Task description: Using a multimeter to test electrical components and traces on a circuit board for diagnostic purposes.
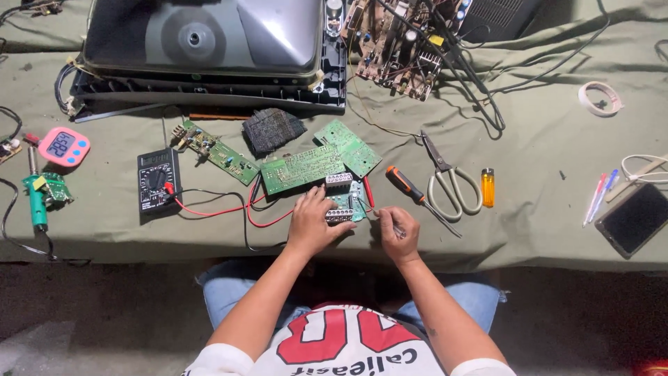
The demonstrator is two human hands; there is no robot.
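Left hand [313,221]: laid flat, fingers spread, pressing on a small green circuit board [346,200] at the near edge of the table [543,230]; grips nothing.

Right hand [399,233]: closed in a loose fist around a thin metal probe [379,214], its tip pointing left toward the small board.

Small green circuit board: near middle of the table, partly under the left hand's fingers, just near of two larger boards.

Larger circuit boards [306,167]: overlapping, touching the small board's far side. A long narrow board [216,152] lies to their left.

Multimeter [158,179]: left of the boards, with a red lead [209,211] running right toward the left hand.

Screwdriver [410,189]: orange and black handle, just right of the small board, lying at a slant.

Scissors [449,181]: right of the screwdriver. Orange lighter [488,187] beside them.

Pink timer [64,147]: far left. Green soldering tool [38,198] near it.

Television chassis [209,49]: far side, lying face down.

Tape roll [600,97], pens [600,195], dark phone [637,217]: right end.
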